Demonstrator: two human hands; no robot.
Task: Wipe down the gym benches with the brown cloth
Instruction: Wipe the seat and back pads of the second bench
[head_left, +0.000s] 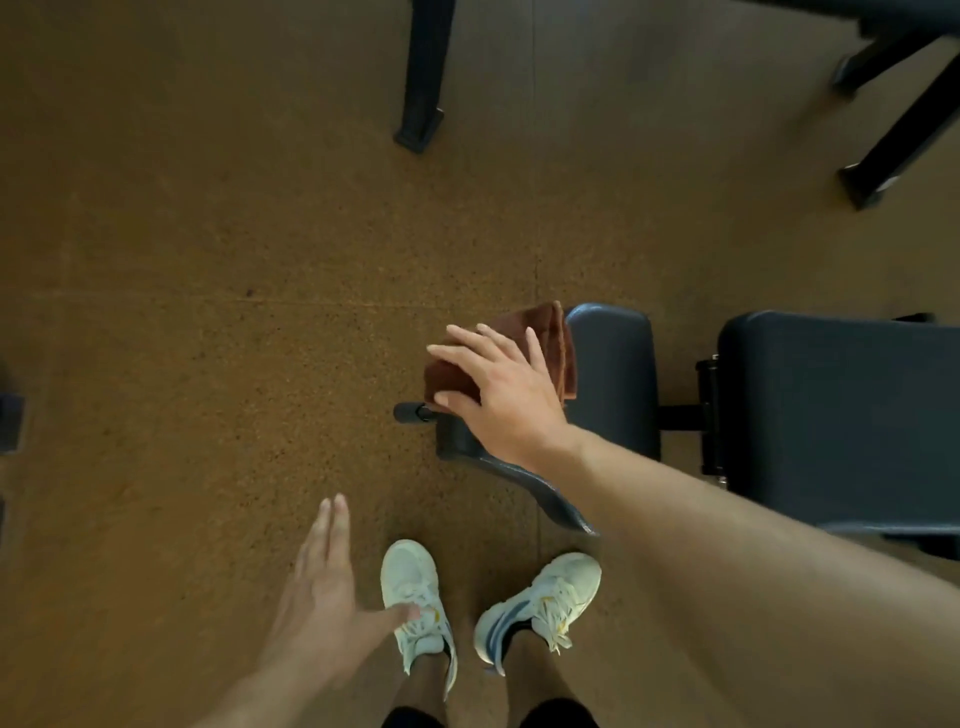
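Cloth (550, 338) sits right of centre, on the desk's (613, 374) left end; pad runs rightward. Your right hand (498, 384) presses it, fingers spread flat. Your left hand (322, 587) hangs lower left, wide, holding nothing, so wipe rightward.

Right hand (498, 384) is stretched forward on a long bare forearm, palm down, fingers straight and fanned wide, thumb splayed to the near side. Left hand (322, 587) hangs lower and nearer the body, palm turned inward, fingers straight and pressed together, thumb sticking out to the right, holding nothing. Both wrists straight.
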